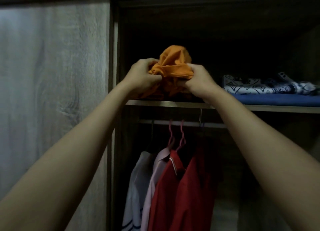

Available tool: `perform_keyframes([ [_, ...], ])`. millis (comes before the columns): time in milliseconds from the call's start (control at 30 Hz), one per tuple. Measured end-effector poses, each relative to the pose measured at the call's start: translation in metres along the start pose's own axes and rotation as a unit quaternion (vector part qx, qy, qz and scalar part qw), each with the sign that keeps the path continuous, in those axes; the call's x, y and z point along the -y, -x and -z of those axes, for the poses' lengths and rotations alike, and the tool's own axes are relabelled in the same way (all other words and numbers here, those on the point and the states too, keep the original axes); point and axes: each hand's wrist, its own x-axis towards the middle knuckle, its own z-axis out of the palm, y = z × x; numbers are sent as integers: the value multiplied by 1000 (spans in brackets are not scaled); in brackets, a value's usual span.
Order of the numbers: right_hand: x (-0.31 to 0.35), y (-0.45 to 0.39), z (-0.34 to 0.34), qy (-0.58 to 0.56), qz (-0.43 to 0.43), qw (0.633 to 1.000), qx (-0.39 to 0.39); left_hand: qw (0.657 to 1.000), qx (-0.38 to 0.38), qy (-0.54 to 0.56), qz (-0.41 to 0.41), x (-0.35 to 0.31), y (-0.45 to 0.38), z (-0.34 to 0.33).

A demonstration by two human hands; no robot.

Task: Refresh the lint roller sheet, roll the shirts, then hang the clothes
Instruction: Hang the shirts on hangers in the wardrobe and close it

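dim, soft, grainy view; wardrobe interior point(225, 49) deep in shadow

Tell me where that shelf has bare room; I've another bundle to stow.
The shelf looks bare between the orange shirt, gripped by the left hand and right hand, and the patterned cloth lying on blue fabric. The right end is crowded.

An orange shirt point(173, 66) is bunched into a crumpled bundle at the front edge of the upper wardrobe shelf point(173, 104), its ribbed hem or collar band stretched across the front. Below, on the rail point(164, 122), three garments hang side by side: a white shirt point(136, 187), a pale pink shirt point(154, 178) and a red shirt point(187, 196), the latter two on pink hangers point(181, 137).
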Motion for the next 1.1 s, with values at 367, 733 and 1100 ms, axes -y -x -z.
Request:
perform_keyframes([
  [367,12,122,-21,-27,30,995,-89,981,-17,191,6,-23,107,-38],
  [733,-48,257,-49,-29,-52,994,-92,834,111,509,184,-4,189,-129],
  [1100,-129,367,-42,-536,-404,733,-110,817,129,444,344,24,249,-250],
])
